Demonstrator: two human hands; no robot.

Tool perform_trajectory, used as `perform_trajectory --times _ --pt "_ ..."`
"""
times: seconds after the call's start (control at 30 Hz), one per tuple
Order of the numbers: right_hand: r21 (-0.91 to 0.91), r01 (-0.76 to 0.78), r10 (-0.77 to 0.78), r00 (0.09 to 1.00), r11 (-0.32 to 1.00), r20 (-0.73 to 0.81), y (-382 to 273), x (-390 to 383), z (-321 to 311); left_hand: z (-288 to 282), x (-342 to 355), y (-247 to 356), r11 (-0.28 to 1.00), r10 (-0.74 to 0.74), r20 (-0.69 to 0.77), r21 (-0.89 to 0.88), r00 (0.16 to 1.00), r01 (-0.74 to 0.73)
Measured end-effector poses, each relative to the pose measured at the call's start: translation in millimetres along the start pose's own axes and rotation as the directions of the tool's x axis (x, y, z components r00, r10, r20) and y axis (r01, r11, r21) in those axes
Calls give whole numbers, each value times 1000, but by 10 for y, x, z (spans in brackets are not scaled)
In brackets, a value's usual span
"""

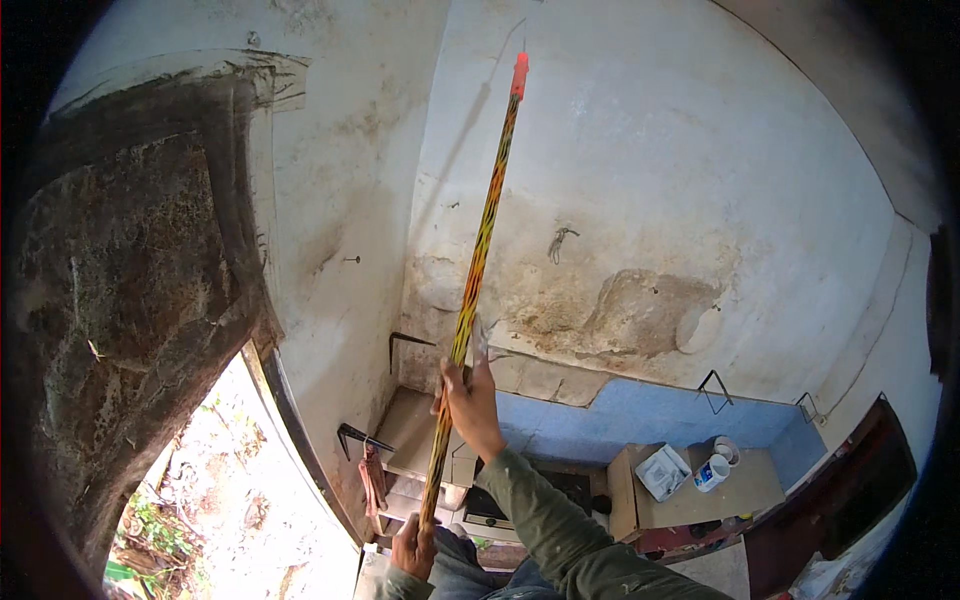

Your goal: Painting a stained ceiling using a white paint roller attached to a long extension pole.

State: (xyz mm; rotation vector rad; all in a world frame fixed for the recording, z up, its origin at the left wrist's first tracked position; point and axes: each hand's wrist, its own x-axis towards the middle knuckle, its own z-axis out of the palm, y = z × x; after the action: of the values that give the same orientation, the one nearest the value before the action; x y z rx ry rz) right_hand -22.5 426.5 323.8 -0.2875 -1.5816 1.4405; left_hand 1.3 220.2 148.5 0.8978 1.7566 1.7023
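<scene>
A long pole point(484, 235) with a yellow, black and orange pattern rises at a tilt, its top leaning away and slightly right. At its upper end is a red plastic socket point(520, 76), with a thin dark line running on above it; what that carries I cannot make out. Midway along, my right hand point(472, 405) is closed around the pole, its arm in an olive sleeve. Lower down, my left hand point(412, 548) wraps the pole near its bottom end. The socket is in front of the stained white wall point(640, 150), which shows the pole's shadow.
Black metal brackets point(362, 440) jut from the left wall, one with a reddish cloth point(372, 480). Below stands a stove point(487, 507). A counter point(730, 500) holds a white packet point(662, 472) and white tubs point(712, 473). A bright doorway point(230, 480) opens at left.
</scene>
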Motion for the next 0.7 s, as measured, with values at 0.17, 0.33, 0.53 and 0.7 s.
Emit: perform_trajectory --times 0.17,0.33,0.53,0.7 --pt "149 -159 146 985 976 91 -107 -382 35 -151 -515 238 604 403 70 729 913 -322" --pt "221 -128 93 982 967 162 -299 -406 -20 -168 -802 236 824 124 -128 566 984 -30" --pt "316 -41 19 997 948 72 -721 -195 -358 -577 -1446 -1093 958 -90 -364 224 927 181" --pt "274 82 -34 984 958 -174 -862 -271 -976 -1304 -1795 -1377 536 70 -435 775 897 334"
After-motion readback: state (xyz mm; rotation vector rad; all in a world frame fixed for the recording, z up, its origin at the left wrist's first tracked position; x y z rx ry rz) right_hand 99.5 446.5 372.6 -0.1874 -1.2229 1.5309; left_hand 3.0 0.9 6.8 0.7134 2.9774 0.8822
